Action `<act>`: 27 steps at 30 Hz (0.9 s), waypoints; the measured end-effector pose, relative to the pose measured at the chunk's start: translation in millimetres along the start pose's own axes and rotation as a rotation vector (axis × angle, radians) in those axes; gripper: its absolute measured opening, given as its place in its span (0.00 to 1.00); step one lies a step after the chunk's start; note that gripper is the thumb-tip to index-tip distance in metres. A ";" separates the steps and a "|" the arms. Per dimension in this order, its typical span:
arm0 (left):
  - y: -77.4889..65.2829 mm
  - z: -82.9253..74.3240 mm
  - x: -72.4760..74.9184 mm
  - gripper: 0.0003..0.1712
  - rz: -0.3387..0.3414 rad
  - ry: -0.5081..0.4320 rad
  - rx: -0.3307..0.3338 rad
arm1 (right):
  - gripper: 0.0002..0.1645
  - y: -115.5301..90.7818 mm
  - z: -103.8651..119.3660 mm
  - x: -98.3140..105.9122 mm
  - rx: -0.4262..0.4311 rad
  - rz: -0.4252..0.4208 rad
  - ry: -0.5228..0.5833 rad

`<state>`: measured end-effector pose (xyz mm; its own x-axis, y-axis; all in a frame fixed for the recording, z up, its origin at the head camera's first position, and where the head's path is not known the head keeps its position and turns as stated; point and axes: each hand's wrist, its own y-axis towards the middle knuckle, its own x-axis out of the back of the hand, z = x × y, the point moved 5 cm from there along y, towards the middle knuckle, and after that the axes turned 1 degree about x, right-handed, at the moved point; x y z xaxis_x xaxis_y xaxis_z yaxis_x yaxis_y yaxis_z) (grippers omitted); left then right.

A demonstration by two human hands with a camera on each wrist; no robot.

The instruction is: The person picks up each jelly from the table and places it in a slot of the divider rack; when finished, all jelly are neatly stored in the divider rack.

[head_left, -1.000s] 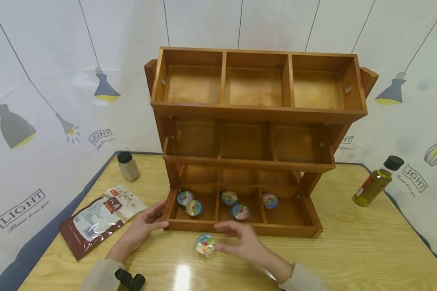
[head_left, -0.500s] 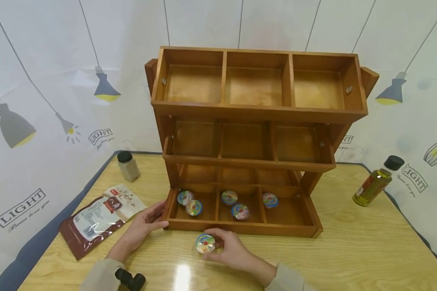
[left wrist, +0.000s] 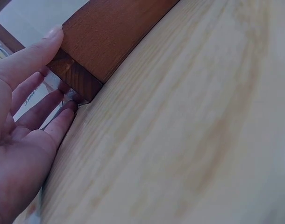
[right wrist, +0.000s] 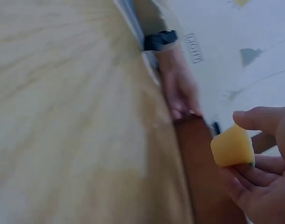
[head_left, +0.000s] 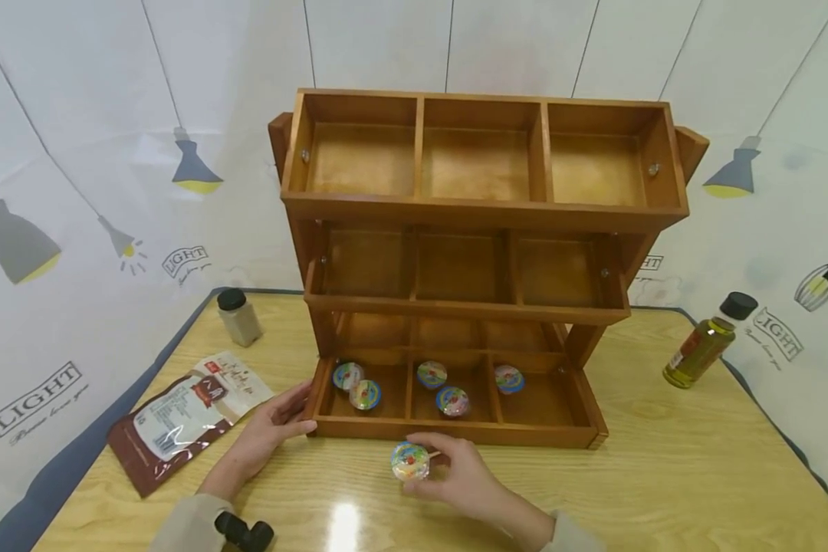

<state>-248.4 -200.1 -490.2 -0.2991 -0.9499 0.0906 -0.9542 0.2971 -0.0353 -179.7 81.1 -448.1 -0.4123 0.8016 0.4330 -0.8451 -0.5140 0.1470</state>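
Note:
My right hand [head_left: 465, 479] pinches a small jelly cup [head_left: 409, 461] between thumb and fingers, in front of the wooden rack [head_left: 483, 205]. The cup's printed lid with a blue rim faces the head camera. From the right wrist its yellow body [right wrist: 232, 147] shows, apart from the table. At the left front corner of the bottom tray [head_left: 455, 431], my left hand [head_left: 269, 433] touches the wood. In the left wrist view, the thumb [left wrist: 37, 56] lies at the corner and the fingers reach along the side. More jelly cups [head_left: 452, 401] lie in all three tray compartments.
Left of the rack lie a brown-and-white packet [head_left: 186, 422] and a black-capped jar [head_left: 239, 318]. An oil bottle [head_left: 707, 345] stands to the right. Two further three-part tiers [head_left: 472, 268] rise above the bottom tray. A printed cloth hangs behind.
My right hand has closed on the jelly cup that lay on the table and shifted it rightward, close to the tray's front. My left hand stays at the corner.

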 end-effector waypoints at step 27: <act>-0.8 1.7 0.6 0.42 -0.009 -0.018 0.029 | 0.33 -19.3 -58.2 173.2 -0.322 -0.157 -0.508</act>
<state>-247.8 -201.0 -491.7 -0.2903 -0.9541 0.0736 -0.9561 0.2860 -0.0638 -254.6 247.6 -427.8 -0.1283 0.5736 0.8090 -0.9753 -0.2208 0.0019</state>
